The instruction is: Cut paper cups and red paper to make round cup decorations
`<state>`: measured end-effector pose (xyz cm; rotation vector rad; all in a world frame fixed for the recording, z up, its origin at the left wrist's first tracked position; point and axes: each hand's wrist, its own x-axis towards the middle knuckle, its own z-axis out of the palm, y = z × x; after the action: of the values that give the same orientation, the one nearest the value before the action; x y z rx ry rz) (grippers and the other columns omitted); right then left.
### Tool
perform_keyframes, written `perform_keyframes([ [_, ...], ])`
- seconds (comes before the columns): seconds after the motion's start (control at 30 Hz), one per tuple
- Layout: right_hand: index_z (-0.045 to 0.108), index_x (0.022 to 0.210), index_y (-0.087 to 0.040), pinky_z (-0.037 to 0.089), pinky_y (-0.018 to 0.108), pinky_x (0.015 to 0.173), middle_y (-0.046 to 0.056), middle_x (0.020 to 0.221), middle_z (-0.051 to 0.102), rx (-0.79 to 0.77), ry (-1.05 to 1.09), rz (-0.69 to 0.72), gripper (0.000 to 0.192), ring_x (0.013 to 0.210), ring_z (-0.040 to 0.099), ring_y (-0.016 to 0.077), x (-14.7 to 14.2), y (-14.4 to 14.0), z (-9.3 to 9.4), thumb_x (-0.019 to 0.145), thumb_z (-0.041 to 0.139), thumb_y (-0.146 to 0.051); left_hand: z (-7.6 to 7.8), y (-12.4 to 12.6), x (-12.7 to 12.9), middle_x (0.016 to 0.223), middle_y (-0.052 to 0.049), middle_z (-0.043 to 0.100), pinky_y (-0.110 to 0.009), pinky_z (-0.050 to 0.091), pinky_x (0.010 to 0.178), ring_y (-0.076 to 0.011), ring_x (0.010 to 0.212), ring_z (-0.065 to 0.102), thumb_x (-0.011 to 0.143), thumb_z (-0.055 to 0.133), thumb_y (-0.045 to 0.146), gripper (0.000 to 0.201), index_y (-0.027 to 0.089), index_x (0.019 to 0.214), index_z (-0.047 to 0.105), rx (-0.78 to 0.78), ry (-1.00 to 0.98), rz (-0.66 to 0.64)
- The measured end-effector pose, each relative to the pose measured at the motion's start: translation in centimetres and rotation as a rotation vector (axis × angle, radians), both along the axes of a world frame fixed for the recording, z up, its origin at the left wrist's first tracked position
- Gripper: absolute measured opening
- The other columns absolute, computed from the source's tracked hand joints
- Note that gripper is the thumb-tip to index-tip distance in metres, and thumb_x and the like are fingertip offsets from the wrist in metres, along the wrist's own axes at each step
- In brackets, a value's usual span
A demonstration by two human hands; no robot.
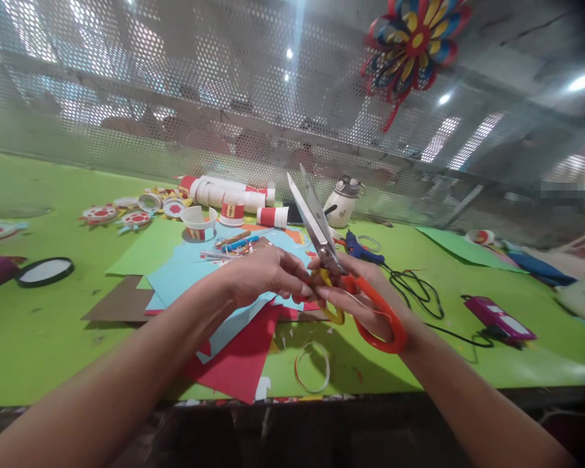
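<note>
My right hand [365,289] is closed around large scissors [314,224] with orange and yellow handles. Their metal blades point upward and stand slightly apart. My left hand [273,276] meets it in front, its fingers pinched by the yellow handle; a bit of red shows at the fingertips, but what they hold is too small to make out. Below the hands are a red paper sheet [246,351] and light blue paper [180,270]. A thin ring-shaped strip [329,367] lies near the table's front edge, with small paper scraps around it.
Paper cups [231,213] and stacked cups [234,195] stand at the back, beside flower-like cup cutouts [135,221]. A white bottle [341,203], blue glue gun [363,249], black cable [422,296] and purple device [500,318] are to the right. A round black-rimmed object [45,271] lies left.
</note>
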<state>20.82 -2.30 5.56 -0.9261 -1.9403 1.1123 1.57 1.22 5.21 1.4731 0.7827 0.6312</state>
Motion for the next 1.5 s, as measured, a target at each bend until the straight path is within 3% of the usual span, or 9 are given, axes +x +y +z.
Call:
perform_keyframes([
  [0.1,0.055,0.108,-0.019,0.049,0.029,0.064,0.002,0.083,0.057,0.085,-0.004,-0.049,0.029,0.07,0.058,0.0148,-0.1,0.1,-0.1,0.08,0.062,-0.022,-0.2,0.0,0.2,0.06,-0.003,0.062,-0.026,0.036,0.059,-0.012,0.059,0.051,0.059,0.068,0.015,0.004,0.013,0.062,0.068,-0.073,-0.055,0.034],
  [0.23,0.054,0.103,-0.022,0.046,0.026,0.058,-0.003,0.072,0.051,0.131,0.073,-0.108,0.027,0.062,0.053,0.0119,-0.5,0.1,-0.4,0.078,0.064,-0.024,-0.6,0.0,0.4,0.068,-0.004,0.062,-0.027,0.038,0.06,-0.0133,0.064,0.054,0.064,0.064,0.02,0.008,0.013,0.068,0.066,-0.187,-0.226,0.097],
  [0.4,0.054,0.099,-0.021,0.045,0.026,0.058,-0.003,0.073,0.051,0.239,0.185,-0.283,0.021,0.062,0.052,0.0112,-1.4,-0.2,-0.8,0.08,0.06,-0.02,-0.8,-0.5,1.1,0.07,-0.006,0.062,-0.027,0.041,0.062,-0.0147,0.065,0.057,0.071,0.057,0.027,0.018,0.012,0.069,0.066,-0.332,-0.41,0.203],
  [0.53,0.054,0.102,-0.022,0.046,0.024,0.058,-0.002,0.076,0.051,0.337,0.229,-0.431,0.021,0.063,0.051,0.0108,-1.7,-0.4,-1.4,0.082,0.058,-0.019,-1.0,-1.6,2.2,0.078,-0.004,0.064,-0.024,0.042,0.067,-0.013,0.075,0.057,0.071,0.062,0.02,0.008,0.014,0.073,0.066,-0.314,-0.551,0.187],
  [0.67,0.053,0.104,-0.023,0.048,0.025,0.06,-0.001,0.082,0.053,0.364,0.327,-0.525,0.021,0.067,0.053,0.0115,-2.4,-0.5,-2.1,0.084,0.056,-0.02,-1.4,-2.6,3.2,0.087,-0.003,0.065,-0.023,0.043,0.074,-0.0136,0.087,0.058,0.07,0.07,0.023,0.01,0.017,0.075,0.064,-0.265,-0.602,0.262],
  [0.83,0.052,0.102,-0.025,0.051,0.028,0.062,-0.002,0.081,0.052,0.324,0.446,-0.582,0.021,0.068,0.055,0.013,-3.7,-0.8,-2.6,0.083,0.058,-0.023,-1.9,-3.1,3.9,0.087,-0.001,0.064,-0.024,0.048,0.064,-0.0109,0.074,0.056,0.07,0.072,0.032,0.019,0.019,0.079,0.062,-0.339,-0.604,0.331],
  [0.97,0.05,0.104,-0.026,0.054,0.031,0.061,-0.002,0.078,0.051,0.24,0.496,-0.597,0.023,0.066,0.056,0.014,-4.4,-0.9,-2.8,0.082,0.058,-0.026,-2.3,-3.0,4.1,0.085,-0.001,0.063,-0.021,0.047,0.062,-0.0099,0.073,0.056,0.068,0.074,0.031,0.021,0.017,0.079,0.061,-0.308,-0.643,0.38],
  [1.23,0.049,0.101,-0.025,0.053,0.028,0.058,-0.002,0.077,0.05,0.259,0.529,-0.636,0.02,0.062,0.054,0.0122,-5.2,-1.2,-2.8,0.083,0.057,-0.024,-1.6,-3.5,4.0,0.082,0.002,0.061,-0.02,0.044,0.049,-0.01,0.067,0.055,0.066,0.075,0.033,0.026,0.019,0.074,0.055,-0.396,-0.625,0.376],
  [1.5,0.051,0.102,-0.025,0.051,0.026,0.055,-0.001,0.078,0.051,0.26,0.527,-0.677,0.021,0.06,0.053,0.0115,-5.5,-1.4,-3.1,0.082,0.058,-0.025,-1.9,-3.4,4.0,0.068,0.003,0.057,-0.018,0.039,0.045,-0.0089,0.061,0.048,0.067,0.074,0.033,0.029,0.018,0.065,0.049,-0.343,-0.624,0.39],
])
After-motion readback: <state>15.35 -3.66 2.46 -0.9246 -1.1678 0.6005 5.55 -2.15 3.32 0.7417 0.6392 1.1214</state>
